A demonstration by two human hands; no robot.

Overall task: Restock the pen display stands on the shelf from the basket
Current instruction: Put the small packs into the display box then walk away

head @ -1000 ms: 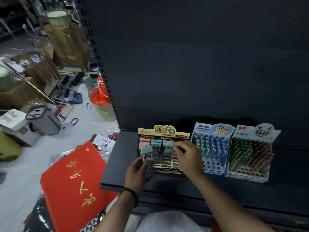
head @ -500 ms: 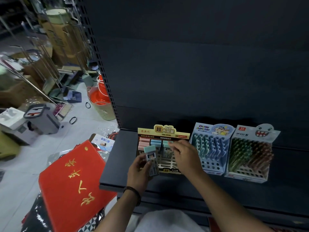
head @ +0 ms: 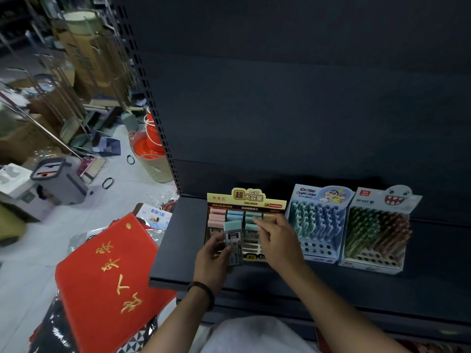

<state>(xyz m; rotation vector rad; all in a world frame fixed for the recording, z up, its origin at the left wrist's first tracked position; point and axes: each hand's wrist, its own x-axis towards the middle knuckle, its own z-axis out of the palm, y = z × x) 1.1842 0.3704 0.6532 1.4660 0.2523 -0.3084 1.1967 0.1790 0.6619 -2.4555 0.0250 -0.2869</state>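
Midway: left hand [head: 211,261] grips case [head: 232,229]; right hand [head: 276,240] at stand [head: 247,197], grip unclear; several slots empty.

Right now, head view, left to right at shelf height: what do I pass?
red mat → yellow-header display box → blue cartoon pen stand → ghost-face pen stand

Left hand [head: 212,261] grips a small case [head: 233,242]; right hand [head: 276,238] reaches into the yellow display box [head: 246,200] on the shelf [head: 178,240].
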